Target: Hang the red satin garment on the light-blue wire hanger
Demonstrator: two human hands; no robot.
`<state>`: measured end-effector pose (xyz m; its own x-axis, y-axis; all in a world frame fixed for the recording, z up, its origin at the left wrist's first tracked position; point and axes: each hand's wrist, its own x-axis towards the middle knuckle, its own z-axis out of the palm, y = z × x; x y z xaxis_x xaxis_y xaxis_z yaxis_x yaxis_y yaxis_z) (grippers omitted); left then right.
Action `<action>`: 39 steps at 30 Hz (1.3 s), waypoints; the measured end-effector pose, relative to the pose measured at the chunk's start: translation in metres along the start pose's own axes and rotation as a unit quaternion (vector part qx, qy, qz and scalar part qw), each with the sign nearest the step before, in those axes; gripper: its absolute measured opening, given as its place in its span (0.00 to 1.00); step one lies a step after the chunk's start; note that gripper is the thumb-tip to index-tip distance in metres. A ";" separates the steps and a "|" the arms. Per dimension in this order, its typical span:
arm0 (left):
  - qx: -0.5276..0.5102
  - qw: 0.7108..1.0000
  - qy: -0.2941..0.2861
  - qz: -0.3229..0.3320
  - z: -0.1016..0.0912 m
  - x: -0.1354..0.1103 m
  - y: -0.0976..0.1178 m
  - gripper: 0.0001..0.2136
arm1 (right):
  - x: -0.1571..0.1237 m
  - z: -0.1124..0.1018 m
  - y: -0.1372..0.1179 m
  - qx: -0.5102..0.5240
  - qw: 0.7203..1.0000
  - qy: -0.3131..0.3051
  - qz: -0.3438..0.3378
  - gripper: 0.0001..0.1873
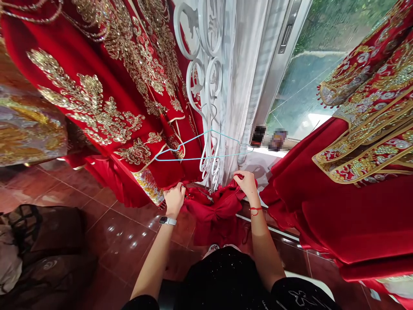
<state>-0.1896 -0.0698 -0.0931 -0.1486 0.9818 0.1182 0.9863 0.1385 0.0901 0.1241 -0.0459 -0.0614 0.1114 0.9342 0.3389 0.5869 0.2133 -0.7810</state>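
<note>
A plain dark-red garment (217,212) is stretched between my two hands, low in front of my body. My left hand (174,199) is closed on its left edge, and a watch shows on that wrist. On the other side, my right hand (247,184) pinches the right edge; a red cord is round that wrist. Something small like a clasp or zip shows at the middle of the garment. Just beyond it, a light-blue wire hanger (196,159) hangs by its hook on the white scrollwork rack, with nothing on it.
Red gowns with gold beading (97,99) hang at the left, and an embroidered red gown (364,159) at the right. The white scrollwork rack (195,71) stands ahead beside a white curtain and a window (309,73). Dark bags (48,249) lie on the tiled floor (119,232).
</note>
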 end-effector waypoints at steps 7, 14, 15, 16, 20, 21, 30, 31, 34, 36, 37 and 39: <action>-0.251 0.967 -0.021 0.032 0.003 0.015 -0.015 0.15 | -0.001 -0.011 -0.024 0.002 1.000 0.003 -0.009 0.15; -0.303 0.945 -0.109 0.050 0.025 0.009 -0.033 0.14 | -0.001 -0.025 -0.050 0.027 0.999 0.033 -0.013 0.14; -0.291 0.948 -0.119 0.043 0.028 0.005 -0.033 0.15 | -0.002 -0.027 -0.053 0.029 0.999 0.038 -0.013 0.14; -0.275 0.952 -0.127 0.032 0.033 0.002 -0.033 0.16 | -0.002 -0.028 -0.056 0.030 0.999 0.041 -0.011 0.14; -0.194 0.965 -0.171 -0.047 0.055 -0.006 -0.022 0.24 | -0.006 -0.034 -0.068 0.027 0.999 0.042 -0.003 0.14; -0.175 0.964 -0.190 -0.068 0.061 -0.007 -0.017 0.24 | -0.007 -0.035 -0.070 0.029 0.999 0.046 -0.002 0.14; -0.139 0.925 -0.312 -0.166 0.119 -0.078 0.044 0.04 | -0.014 -0.039 -0.075 0.040 0.997 0.057 0.014 0.14; -0.150 0.925 -0.305 -0.172 0.122 -0.085 0.046 0.03 | -0.013 -0.040 -0.074 0.036 0.998 0.056 0.012 0.14; -0.205 0.926 -0.256 -0.185 0.122 -0.090 0.047 0.09 | -0.011 -0.043 -0.069 0.035 0.998 0.056 0.000 0.14; -0.253 0.925 -0.205 -0.195 0.116 -0.084 0.043 0.12 | -0.009 -0.045 -0.066 0.033 0.998 0.058 -0.008 0.14; -0.279 0.923 -0.174 -0.201 0.112 -0.079 0.041 0.12 | -0.008 -0.046 -0.065 0.031 0.998 0.058 -0.012 0.14; -0.330 0.913 -0.108 -0.215 0.103 -0.068 0.037 0.13 | -0.005 -0.048 -0.062 0.027 0.998 0.059 -0.017 0.15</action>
<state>-0.1351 -0.1183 -0.1998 -0.4234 0.8680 -0.2595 0.5710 0.4780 0.6674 0.1256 -0.0777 0.0101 0.1880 0.8867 0.4224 0.5489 0.2618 -0.7938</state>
